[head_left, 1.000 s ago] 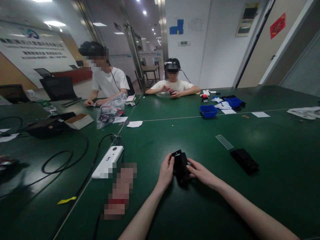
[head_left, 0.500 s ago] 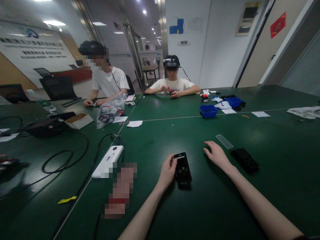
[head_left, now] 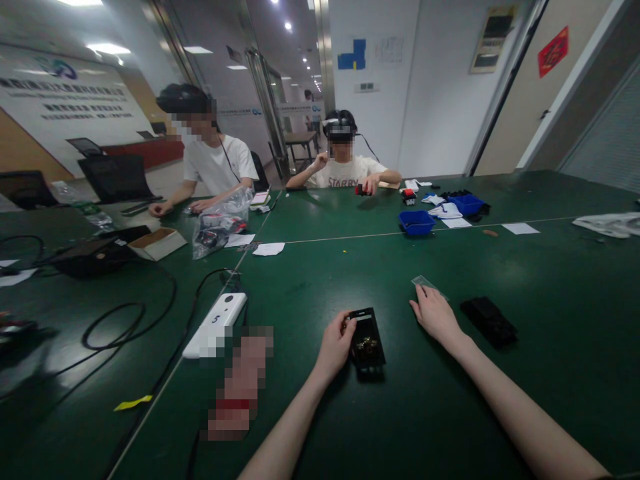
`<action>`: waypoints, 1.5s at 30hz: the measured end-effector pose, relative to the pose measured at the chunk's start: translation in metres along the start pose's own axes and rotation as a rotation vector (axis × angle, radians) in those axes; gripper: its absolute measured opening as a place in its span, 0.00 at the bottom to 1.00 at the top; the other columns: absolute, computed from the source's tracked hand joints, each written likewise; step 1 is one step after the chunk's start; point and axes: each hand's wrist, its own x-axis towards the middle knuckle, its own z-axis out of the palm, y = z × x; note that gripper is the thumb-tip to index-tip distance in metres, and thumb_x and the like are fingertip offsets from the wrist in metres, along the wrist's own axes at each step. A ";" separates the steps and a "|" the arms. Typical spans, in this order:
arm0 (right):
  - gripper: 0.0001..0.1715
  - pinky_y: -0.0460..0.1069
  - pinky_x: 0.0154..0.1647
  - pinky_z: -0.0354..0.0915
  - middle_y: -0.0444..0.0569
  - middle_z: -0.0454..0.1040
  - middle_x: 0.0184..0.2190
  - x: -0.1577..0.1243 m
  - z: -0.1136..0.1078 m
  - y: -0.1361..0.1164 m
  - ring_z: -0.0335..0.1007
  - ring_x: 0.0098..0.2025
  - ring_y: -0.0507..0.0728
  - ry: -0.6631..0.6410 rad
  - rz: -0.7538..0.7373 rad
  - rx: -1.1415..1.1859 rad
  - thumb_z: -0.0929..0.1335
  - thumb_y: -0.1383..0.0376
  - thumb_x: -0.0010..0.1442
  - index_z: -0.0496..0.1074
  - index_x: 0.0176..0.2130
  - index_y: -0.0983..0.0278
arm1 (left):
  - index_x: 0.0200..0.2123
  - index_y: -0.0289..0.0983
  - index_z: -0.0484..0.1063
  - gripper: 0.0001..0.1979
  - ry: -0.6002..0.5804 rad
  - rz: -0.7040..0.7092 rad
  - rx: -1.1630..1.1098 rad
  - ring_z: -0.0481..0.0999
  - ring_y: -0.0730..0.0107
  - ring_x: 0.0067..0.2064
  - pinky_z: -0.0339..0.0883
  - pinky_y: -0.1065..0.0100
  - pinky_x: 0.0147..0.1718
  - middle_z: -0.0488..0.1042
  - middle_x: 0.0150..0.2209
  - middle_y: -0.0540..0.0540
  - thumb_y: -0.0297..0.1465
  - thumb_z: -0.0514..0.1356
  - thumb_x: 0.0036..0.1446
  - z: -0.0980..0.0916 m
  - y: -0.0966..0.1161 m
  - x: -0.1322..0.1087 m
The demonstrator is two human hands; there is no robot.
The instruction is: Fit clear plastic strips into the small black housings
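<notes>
My left hand point(head_left: 336, 341) is closed on the left edge of a black rectangular case point(head_left: 369, 333) on the table. Brass-coloured parts show inside the case, and a pale strip lies near its top. My right hand point(head_left: 435, 313) rests with outstretched fingers on a clear plastic strip point(head_left: 421, 280), covering most of it. To the right of that hand lies a black block-like part point(head_left: 489, 321), whose kind I cannot make out.
A white power bank-like device point(head_left: 216, 323) marked 5 and cables lie left. Further back are a clear plastic bag point(head_left: 220, 223), an open carton point(head_left: 157, 243) and a blue tray point(head_left: 417, 223). Two people sit across the green table point(head_left: 310, 280), one holding a red and black object point(head_left: 367, 189).
My right hand has come down onto the clear strip, which has shifted left under the fingers. My left hand stays on the black case. The person opposite has moved the red and black object sideways.
</notes>
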 end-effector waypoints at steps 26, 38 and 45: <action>0.18 0.53 0.41 0.66 0.57 0.74 0.42 -0.017 -0.016 -0.048 0.69 0.42 0.60 -0.042 -0.267 0.023 0.59 0.72 0.60 0.67 0.49 0.68 | 0.43 0.34 0.64 0.16 -0.048 -0.075 -0.096 0.66 0.78 0.17 0.59 0.76 0.15 0.66 0.23 0.53 0.39 0.51 0.57 0.003 -0.006 0.001; 0.23 0.53 0.43 0.66 0.52 0.75 0.37 -0.011 -0.026 -0.037 0.72 0.38 0.56 0.013 -0.080 0.568 0.58 0.70 0.58 0.66 0.52 0.64 | 0.45 0.34 0.62 0.14 -0.054 -0.068 -0.088 0.65 0.80 0.17 0.59 0.77 0.15 0.63 0.24 0.55 0.35 0.52 0.57 0.002 0.002 -0.002; 0.22 0.50 0.35 0.68 0.45 0.68 0.34 -0.006 -0.027 -0.045 0.71 0.29 0.51 -0.170 0.188 1.285 0.64 0.67 0.51 0.68 0.48 0.62 | 0.44 0.35 0.63 0.15 -0.040 -0.068 -0.102 0.64 0.79 0.19 0.59 0.77 0.16 0.61 0.23 0.56 0.35 0.55 0.54 0.003 0.003 -0.002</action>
